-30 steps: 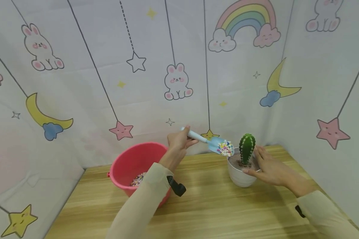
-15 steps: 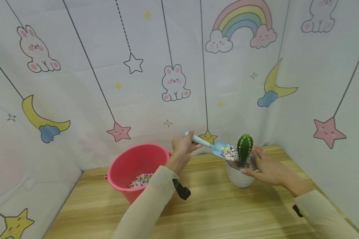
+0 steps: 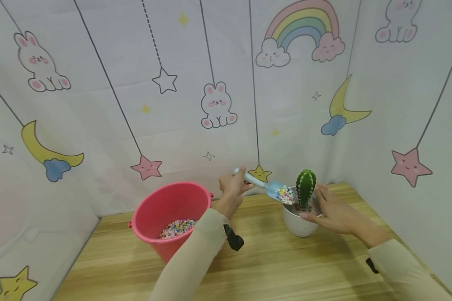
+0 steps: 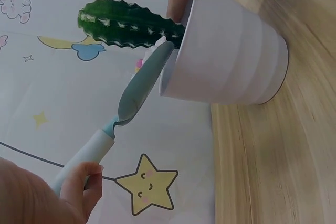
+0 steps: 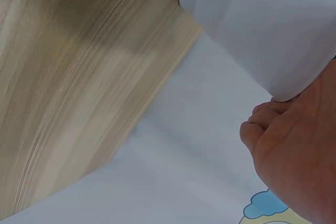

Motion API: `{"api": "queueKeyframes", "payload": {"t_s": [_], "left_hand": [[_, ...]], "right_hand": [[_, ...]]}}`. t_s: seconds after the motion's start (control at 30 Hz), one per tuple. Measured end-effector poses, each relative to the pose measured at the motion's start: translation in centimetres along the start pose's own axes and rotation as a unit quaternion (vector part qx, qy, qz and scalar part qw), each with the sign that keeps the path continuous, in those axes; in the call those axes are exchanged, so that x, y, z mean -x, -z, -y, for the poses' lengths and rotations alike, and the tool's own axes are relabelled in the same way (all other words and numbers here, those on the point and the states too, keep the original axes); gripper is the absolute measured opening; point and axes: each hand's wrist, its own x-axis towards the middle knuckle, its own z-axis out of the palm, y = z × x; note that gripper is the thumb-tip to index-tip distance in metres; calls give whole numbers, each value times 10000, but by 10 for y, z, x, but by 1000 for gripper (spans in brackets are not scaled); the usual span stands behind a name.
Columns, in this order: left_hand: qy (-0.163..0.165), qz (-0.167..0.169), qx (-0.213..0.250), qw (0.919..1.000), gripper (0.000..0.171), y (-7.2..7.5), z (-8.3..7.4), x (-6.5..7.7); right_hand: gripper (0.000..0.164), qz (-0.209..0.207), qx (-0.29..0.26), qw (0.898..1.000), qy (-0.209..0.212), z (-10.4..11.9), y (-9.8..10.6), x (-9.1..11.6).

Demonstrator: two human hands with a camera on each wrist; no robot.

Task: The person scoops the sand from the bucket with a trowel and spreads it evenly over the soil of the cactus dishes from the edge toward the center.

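Note:
My left hand [image 3: 231, 189] grips the white handle of a small blue trowel [image 3: 255, 180]. Its blade carries a heap of small multicoloured beads [image 3: 286, 195] and has its tip over the near-left rim of a white flowerpot [image 3: 300, 225]. A green cactus [image 3: 306, 188] stands upright in the pot. In the left wrist view the trowel blade [image 4: 140, 88] reaches the pot's opening beside the cactus and mostly hides the beads. My right hand [image 3: 339, 215] holds the pot's right side at the rim, thumb in front; the right wrist view shows curled fingers [image 5: 262, 124] by the rim.
A red bucket [image 3: 150, 247] with more coloured beads [image 3: 178, 228] in its bottom stands left on the wooden table [image 3: 271, 271], partly behind my left sleeve. A printed cloth [image 3: 181, 133] hangs along the table's back and sides.
The trowel has come slightly right and lower relative to the pot, its tip now over the rim. The right hand stays on the pot. The whole head view has shifted a little left.

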Motion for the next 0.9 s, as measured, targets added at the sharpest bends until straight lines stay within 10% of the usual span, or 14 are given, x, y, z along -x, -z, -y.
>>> {"api": "queueKeyframes", "payload": {"t_s": [0.9], "left_hand": [[-587,-255,-486,9968,32,-19,7,1]], "right_hand": [[115,23,-141,9999,-82,-5,-5,-1]]}}
